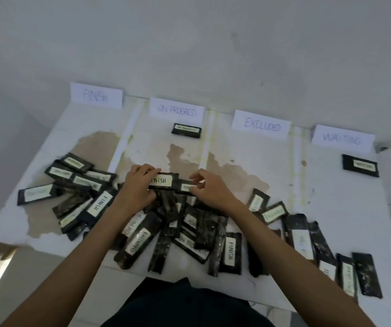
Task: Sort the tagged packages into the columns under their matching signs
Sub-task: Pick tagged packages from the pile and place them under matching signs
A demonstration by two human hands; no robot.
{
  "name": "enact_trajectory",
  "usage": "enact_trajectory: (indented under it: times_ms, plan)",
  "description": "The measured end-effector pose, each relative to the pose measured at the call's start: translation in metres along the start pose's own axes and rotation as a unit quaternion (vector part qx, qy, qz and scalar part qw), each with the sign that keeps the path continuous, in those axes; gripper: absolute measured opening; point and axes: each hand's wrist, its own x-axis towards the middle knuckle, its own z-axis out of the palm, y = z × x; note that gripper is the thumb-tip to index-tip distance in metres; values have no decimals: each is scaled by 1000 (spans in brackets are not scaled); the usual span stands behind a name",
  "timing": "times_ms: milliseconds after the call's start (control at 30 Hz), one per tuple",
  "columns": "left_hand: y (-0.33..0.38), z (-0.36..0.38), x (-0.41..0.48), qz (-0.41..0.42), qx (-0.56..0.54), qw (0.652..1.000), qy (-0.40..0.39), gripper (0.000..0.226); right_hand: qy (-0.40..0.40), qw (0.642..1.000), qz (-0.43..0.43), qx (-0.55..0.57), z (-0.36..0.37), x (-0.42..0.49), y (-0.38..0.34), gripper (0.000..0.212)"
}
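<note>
1. Both hands are stretched out over the far edge of the heap of black packages.
2. The FINISH package is gripped at its left end by the left hand, with the fingers curled over its top edge.
3. A second package lies just to the right of it and is pinched by the right hand. Its tag cannot be read.
4. Four paper signs are stood along the far side of the white table: the FINISH sign, the ON PROGRESS sign, the EXCLUDED sign and the WAITING sign.
5. One sorted package is laid just under the ON PROGRESS sign.
6. Another sorted package is laid under the WAITING sign.
7. All the other packages are piled in a messy spread along the near side of the table, from left to right, and many are turned tag up.
</note>
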Motion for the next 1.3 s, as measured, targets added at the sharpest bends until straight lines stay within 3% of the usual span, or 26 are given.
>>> enact_trajectory:
  times_ms: [600,900,1300]
  plan:
    - [-207,-52,74,-84,2,996,8,61,-26,993,-69,-96,103,179,-93,29]
    - [-288,-41,142,-22,38,999,-18,55,8,984,-8,-175,155,244,-99,44]
    - [-332,-24,217,34,1,999,-22,58,80,939,-28,-333,194,299,-66,55]
